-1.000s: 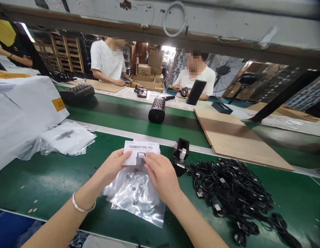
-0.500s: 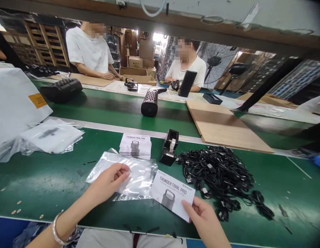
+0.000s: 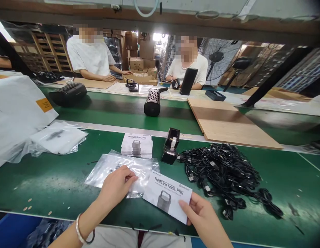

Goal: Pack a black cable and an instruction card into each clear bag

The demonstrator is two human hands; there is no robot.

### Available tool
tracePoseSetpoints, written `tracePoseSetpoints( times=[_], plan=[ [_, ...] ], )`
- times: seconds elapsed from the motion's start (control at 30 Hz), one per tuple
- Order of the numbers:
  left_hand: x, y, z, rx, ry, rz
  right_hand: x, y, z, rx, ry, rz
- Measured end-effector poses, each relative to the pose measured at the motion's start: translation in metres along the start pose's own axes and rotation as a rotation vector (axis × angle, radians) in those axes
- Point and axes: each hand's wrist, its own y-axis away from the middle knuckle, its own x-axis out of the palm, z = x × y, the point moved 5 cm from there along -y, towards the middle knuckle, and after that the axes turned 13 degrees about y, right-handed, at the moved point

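My right hand point(image 3: 201, 210) grips a white printed booklet point(image 3: 168, 198) marked "THUNDER TRAIL PRO" by its right edge, thumb on top. The booklet's left end lies over the near right corner of a clear plastic bag point(image 3: 101, 170). On that bag rests my left hand point(image 3: 118, 186), its thumb and fingers pinched together on the film; the fingertips are partly hidden. Just behind the bag is a stack of matching booklets point(image 3: 136, 145). A black tape dispenser point(image 3: 171, 146) stands right of the stack, beside a heap of black USB cables point(image 3: 222, 168).
More plastic bags point(image 3: 59, 137) lie at left beside a large white sack point(image 3: 17, 110). Across the green belt are a black speaker point(image 3: 152, 105), another speaker point(image 3: 69, 93) and a wooden board point(image 3: 227, 120). Two co-workers in white shirts are at the far side. An overhead beam crosses the top.
My left hand has shifted right along the bag, closer to the booklet. The booklet has moved slightly left over the bag's corner. A co-worker's arm now reaches toward a carton.
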Motion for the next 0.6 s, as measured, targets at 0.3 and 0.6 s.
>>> tracePoseSetpoints(
  times=[0.3, 0.6],
  plan=[
    [0.007, 0.013, 0.002, 0.062, 0.022, -0.059, 0.032, -0.020, 0.004, -0.014, -0.172, -0.224],
    [0.014, 0.024, -0.003, 0.245, 0.099, -0.153, 0.044, -0.005, 0.004, 0.100, 0.070, 0.089]
  ],
)
